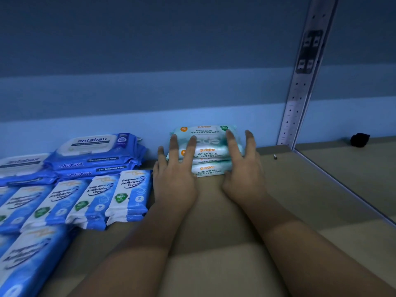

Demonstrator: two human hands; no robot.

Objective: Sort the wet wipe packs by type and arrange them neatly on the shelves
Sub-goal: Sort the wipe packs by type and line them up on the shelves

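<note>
guardian wipe packs [206, 151] sit in a stack several high at the back of the shelf [214, 221], close to the blue back panel [150, 116]; we cannot tell whether they touch it. the stack lies straight ahead of our fingertips, its long axis running left to right across our reach, with the printed fronts facing us. both hands are about equally near, one at each end. our left hand [174, 179] covers the left front corner, and our right hand [244, 174] covers the right end.

the left fingers [173, 146] are straight and spread, laid flat on the upper packs, with the outermost finger off the left edge. the right fingers [231, 144] are likewise straight and splayed over the top right of the stack, the thumb low beside the bottom pack. neither hand curls round a pack; both lie flat, pressing or steadying.

we judge this to be squaring up the stack, since the packs lie slightly staggered. an even push from both ends, then toward the back, looks like what is wanted. the soft packs may slide on one another if one hand leads.

just left of our left hand stands a row of blue-and-white fragrance free packs [126, 194]. behind them are the stacked antabax packs [96, 153], a gap apart from the guardian stack.
</note>
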